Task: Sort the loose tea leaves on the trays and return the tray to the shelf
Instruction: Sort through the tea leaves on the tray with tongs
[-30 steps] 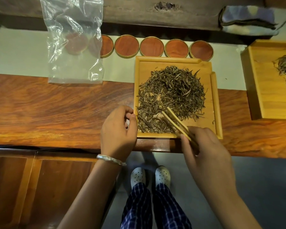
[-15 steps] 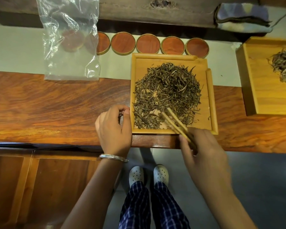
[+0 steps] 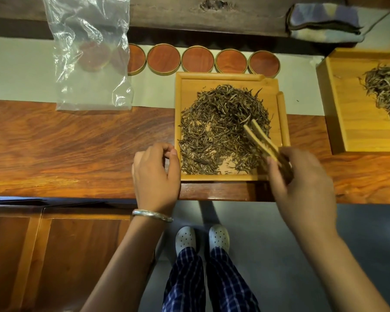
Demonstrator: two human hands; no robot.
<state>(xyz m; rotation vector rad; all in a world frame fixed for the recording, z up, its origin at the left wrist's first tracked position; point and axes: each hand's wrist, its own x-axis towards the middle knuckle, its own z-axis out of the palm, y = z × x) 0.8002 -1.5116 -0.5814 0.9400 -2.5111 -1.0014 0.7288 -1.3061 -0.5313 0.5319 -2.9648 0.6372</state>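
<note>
A person's right hand (image 3: 302,176) grips bamboo tongs (image 3: 262,140), tips slightly parted over loose tea leaves (image 3: 221,129) in a wooden tray (image 3: 223,177) on the surface (image 3: 65,143). The left hand (image 3: 155,174), fingers (image 3: 167,147) curled and holding nothing, rests beside the tray. A second tray (image 3: 338,109) sits right.

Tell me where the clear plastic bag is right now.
In the head view, the clear plastic bag lies upper left, covering the leftmost round wooden lids, left of the tea tray.
</note>
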